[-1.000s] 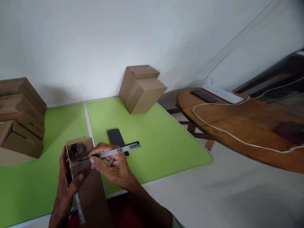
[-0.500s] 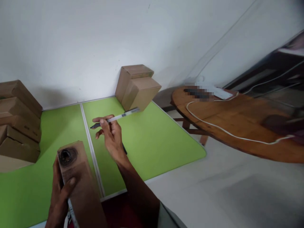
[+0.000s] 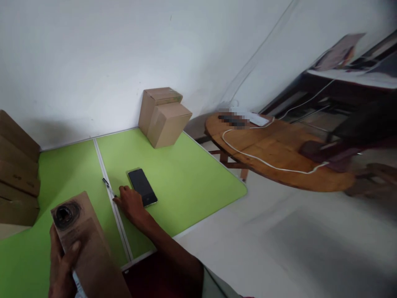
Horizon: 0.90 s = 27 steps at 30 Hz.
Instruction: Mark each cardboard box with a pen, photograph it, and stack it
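Head view, closed cardboard boxes [image 3: 164, 116], contents hidden

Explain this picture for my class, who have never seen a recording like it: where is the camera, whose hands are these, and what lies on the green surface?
The camera sits on a person's head, looking forward and down at their own bare hands. The left hand grips a wooden block with a dark scribbled ring on its top end. The right hand rests on the green mat, on a pen, beside a black phone. Cardboard boxes stand against the wall, and a round wooden table carries a white cable.
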{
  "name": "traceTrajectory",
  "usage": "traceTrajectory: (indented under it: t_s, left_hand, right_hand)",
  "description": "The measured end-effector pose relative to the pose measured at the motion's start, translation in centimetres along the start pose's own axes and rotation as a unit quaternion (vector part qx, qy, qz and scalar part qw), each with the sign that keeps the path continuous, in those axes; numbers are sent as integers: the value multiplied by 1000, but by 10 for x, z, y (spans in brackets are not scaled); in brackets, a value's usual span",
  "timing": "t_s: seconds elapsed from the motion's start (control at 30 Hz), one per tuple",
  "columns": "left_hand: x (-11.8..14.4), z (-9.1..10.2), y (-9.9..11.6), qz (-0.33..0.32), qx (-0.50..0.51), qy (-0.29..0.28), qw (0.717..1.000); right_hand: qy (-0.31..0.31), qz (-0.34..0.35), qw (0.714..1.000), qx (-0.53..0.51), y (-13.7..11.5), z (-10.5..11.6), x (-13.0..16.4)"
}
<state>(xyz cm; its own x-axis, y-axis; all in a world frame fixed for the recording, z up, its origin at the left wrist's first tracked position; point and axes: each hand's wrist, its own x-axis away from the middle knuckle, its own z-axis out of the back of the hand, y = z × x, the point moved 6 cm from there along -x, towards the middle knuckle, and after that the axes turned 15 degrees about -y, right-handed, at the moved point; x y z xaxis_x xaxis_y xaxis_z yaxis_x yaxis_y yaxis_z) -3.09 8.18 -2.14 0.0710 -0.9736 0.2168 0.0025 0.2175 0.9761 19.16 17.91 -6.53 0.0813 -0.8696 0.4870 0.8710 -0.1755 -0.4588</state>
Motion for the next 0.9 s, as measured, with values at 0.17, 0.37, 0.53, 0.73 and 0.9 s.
traceTrajectory:
  t_s: [0.17,0.37,0.53,0.73,0.9]
  left_hand:
    - [0,-1,-4,23,5,3,1000]
    - [-5,-9,-2,17,-13,-23,1000]
    - [-5,-9,-2,-2,-1,-13,1000]
    - [-6,-10,-10,-4,17,-9,1000]
    - [-22,-24,-7,-67,21,-31,997]
  right_hand:
    - [115,-119,986,-27,57,21,20]
    - [97,-134,975,-151,97,14,13]
    - [62,-69,957,-275,106,7,12]
    - [-28,107,833,-542,88,-3,60]
    - [-148,293,625,-709,26,24,116]
